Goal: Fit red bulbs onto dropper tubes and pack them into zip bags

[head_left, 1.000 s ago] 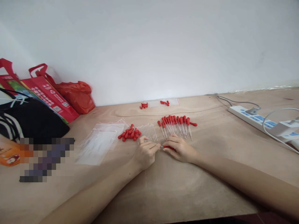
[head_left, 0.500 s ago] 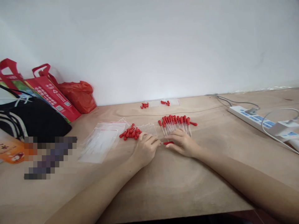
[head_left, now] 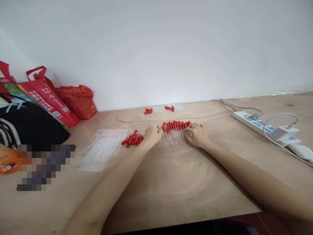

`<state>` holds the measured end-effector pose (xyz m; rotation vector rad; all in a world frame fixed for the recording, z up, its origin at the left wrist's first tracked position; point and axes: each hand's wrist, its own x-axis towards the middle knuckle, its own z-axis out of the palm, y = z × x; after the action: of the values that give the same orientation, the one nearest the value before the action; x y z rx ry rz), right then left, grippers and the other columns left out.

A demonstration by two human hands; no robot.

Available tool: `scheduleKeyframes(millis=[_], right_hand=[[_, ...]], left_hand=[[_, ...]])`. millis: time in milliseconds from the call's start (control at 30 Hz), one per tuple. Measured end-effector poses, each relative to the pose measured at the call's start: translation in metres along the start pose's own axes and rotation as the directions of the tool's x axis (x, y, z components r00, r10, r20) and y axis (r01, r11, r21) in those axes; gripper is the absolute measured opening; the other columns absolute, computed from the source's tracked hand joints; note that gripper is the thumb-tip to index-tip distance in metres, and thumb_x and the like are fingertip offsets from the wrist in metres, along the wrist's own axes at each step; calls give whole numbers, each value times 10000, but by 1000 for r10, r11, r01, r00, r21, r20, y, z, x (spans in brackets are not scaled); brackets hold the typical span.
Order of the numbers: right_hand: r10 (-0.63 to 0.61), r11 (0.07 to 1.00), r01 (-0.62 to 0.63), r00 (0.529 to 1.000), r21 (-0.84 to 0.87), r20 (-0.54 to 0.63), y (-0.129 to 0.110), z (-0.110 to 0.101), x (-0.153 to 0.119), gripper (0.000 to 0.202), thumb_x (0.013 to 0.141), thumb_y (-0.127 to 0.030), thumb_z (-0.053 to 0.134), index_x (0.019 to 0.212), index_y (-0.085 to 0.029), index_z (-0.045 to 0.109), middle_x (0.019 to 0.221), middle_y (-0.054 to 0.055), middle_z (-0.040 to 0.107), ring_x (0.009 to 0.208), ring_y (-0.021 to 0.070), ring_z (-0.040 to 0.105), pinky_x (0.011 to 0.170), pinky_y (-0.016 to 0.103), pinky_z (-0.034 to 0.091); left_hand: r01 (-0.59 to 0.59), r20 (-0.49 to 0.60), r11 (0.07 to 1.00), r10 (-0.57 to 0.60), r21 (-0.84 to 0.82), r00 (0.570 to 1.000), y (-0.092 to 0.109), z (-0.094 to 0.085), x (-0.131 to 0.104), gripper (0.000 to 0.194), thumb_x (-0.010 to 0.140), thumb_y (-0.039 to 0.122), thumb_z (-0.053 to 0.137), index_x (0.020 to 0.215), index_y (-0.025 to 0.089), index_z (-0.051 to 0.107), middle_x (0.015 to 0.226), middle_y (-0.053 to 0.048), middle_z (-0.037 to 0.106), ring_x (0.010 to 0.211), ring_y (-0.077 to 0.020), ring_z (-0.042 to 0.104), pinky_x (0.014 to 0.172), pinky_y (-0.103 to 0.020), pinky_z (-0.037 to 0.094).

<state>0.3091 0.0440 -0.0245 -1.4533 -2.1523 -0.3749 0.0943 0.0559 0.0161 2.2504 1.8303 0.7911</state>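
**Both hands at a row of red-bulbed droppers**

At the near left, an orange printed packet [head_left: 8, 163] lies on the light wooden table [head_left: 171, 189]; its contents cannot be determined. Clear plastic zip bags [head_left: 99, 151] lie flat and overlapping to its right. Behind the packet, a black fabric bag [head_left: 36, 125] with white cords conceals its contents.

The row of clear droppers with red bulbs [head_left: 176, 133] lies on the table between the hands. The left hand [head_left: 153, 135] is at the row's left end, thumb and fingers drawn together; a grip cannot be confirmed. The right hand [head_left: 197, 135] is at the right end, fingers curled; whether they grip a dropper cannot be determined. Loose red rubber bulbs [head_left: 133, 139] and partly hidden clear tubes [head_left: 158, 143] lie beside the left hand.

Farther back stand a red printed shopping bag [head_left: 49, 101] and a red plastic bag [head_left: 79, 99], contents hidden. Near the wall, small red bulbs [head_left: 169, 108] lie at a clear bag [head_left: 179, 107]; whether inside or on top is unclear.

Difference from the earlier frame: the hands, previously close together at a single red-bulbed dropper, are now farther apart.
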Motion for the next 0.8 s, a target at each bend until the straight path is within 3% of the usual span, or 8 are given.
scheduleKeyframes(millis=[333, 533, 700, 800], right_hand=[[28, 997, -27, 999, -75, 20, -7, 2, 1, 206, 772, -251, 457, 740, -199, 654, 766, 69, 588, 790, 201, 458, 645, 319, 229], [-20, 997, 22, 1000, -69, 19, -9, -4, -4, 248, 781, -284, 459, 702, -210, 682, 729, 59, 578, 782, 181, 433, 664, 324, 203], [-95, 994, 95, 995, -47, 3, -16, -15, -17, 242, 784, -286, 468, 701, -218, 684, 702, 44, 564, 743, 166, 429, 697, 333, 204], [-144, 990, 144, 990, 3, 3, -27, -22, -27, 240, 777, -275, 482, 648, -207, 673, 666, 37, 555, 714, 156, 425, 720, 335, 211]], left_hand=[[-34, 45, 981, 25, 193, 999, 17, 17, -1, 187, 675, 120, 473, 838, 147, 559, 787, -125, 625, 733, -266, 601, 586, -331, 429], [-67, 67, 971, 53, 228, 996, 18, 15, -7, 193, 725, 147, 447, 887, 159, 552, 789, -103, 617, 733, -241, 596, 615, -315, 424], [-157, 63, 967, 147, 200, 987, 9, 5, -32, 136, 794, 238, 419, 843, 193, 538, 726, -37, 600, 690, -191, 578, 606, -282, 407], [-325, 18, 938, 326, 123, 945, -2, 4, -51, 108, 788, 234, 438, 756, 186, 529, 700, -19, 583, 679, -158, 552, 624, -260, 400]])
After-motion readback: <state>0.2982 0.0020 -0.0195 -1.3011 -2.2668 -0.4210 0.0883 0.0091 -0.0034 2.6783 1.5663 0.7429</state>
